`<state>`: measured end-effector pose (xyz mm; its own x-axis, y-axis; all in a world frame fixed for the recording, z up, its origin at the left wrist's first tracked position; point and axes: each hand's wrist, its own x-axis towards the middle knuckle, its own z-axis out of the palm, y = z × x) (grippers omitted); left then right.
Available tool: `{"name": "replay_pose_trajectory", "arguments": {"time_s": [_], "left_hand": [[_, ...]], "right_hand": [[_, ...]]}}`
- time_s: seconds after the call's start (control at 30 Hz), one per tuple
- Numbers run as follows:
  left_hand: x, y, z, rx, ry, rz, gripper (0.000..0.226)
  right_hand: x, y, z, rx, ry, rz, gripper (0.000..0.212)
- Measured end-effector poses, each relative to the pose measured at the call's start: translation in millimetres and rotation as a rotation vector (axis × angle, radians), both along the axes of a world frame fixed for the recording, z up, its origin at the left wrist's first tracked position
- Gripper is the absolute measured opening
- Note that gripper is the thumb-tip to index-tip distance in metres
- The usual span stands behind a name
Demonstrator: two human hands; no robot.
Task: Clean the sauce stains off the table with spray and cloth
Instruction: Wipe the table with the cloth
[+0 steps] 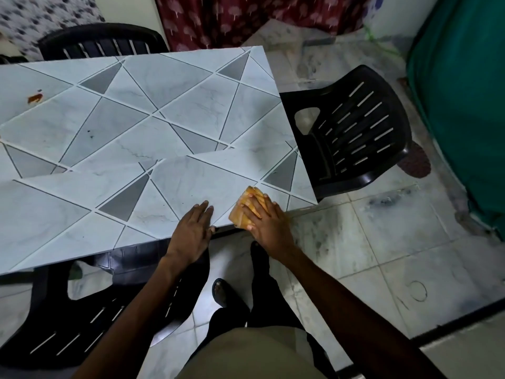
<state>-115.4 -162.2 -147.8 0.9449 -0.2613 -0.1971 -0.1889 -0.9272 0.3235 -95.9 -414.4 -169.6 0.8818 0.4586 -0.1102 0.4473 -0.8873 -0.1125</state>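
Orange cloth [240, 214], folded into a pad, lies on the pale grey surface [164, 119] close to its near right corner, pinned flat under a person's right hand [266, 222]. That hand's fingers [254, 207] are stretched out and slightly spread across the top of the cloth, pressing down rather than curling round it. The left hand [192, 231] rests just to the left of the cloth, palm down on the near edge of the surface, its fingers straight and close together and its thumb at the rim. The two hands are near each other but do not touch.

One reddish-brown sauce stain [35, 98] shows at the far left of the surface, well apart from the cloth, with a small speck just above it. A few dark specks mark the patterned top nearer the middle.

Three black plastic chairs stand round the surface: one at the far left [101, 42], one at the right end [355, 127], and one at the near left [68, 332], pushed partly under the edge.

The person stands on a marbled tile floor [382, 242] in dark trousers, one sandal [220, 292] in view. A dark red curtain [246, 17] hangs at the far side, and green fabric [464, 105] fills the right.
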Motion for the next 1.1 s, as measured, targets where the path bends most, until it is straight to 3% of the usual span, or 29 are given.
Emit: {"name": "replay_pose_trajectory", "arguments": {"time_s": [0.17, 0.27, 0.4, 0.5, 0.67, 0.73, 0.9, 1.0, 1.1], "left_hand": [[-1, -1, 2, 0.002, -0.012, 0.009, 0.059], [-2, -4, 0, -0.018, -0.01, 0.023, 0.057], [-3, -6, -2, -0.097, -0.009, 0.083, 0.051], [0, -4, 7, -0.188, -0.049, 0.201, 0.043], [4, 16, 9, -0.17, -0.115, 0.288, 0.04], [4, 24, 9, -0.172, -0.122, 0.359, 0.041], [0, 38, 10, -0.168, -0.113, 0.462, 0.053], [-5, 39, 11, -0.14, -0.126, 0.543, 0.059], [-10, 37, 15, -0.054, -0.153, 0.579, 0.056]], "right_hand": [[18, -86, -1, -0.022, 0.026, -0.143, 0.101], [24, -96, -1, -0.048, 0.062, -0.19, 0.108], [19, -53, 0, -0.091, 0.066, -0.164, 0.092], [12, -5, 0, 0.012, 0.017, -0.041, 0.077], [15, 35, 2, 0.137, 0.032, 0.094, 0.058], [23, 23, 2, 0.182, 0.028, 0.038, 0.051], [82, -12, -5, 0.227, 0.045, -0.339, 0.055], [138, 6, -2, 0.138, 0.064, -0.41, 0.061], [162, 64, -1, 0.094, 0.06, -0.33, 0.067]]}}
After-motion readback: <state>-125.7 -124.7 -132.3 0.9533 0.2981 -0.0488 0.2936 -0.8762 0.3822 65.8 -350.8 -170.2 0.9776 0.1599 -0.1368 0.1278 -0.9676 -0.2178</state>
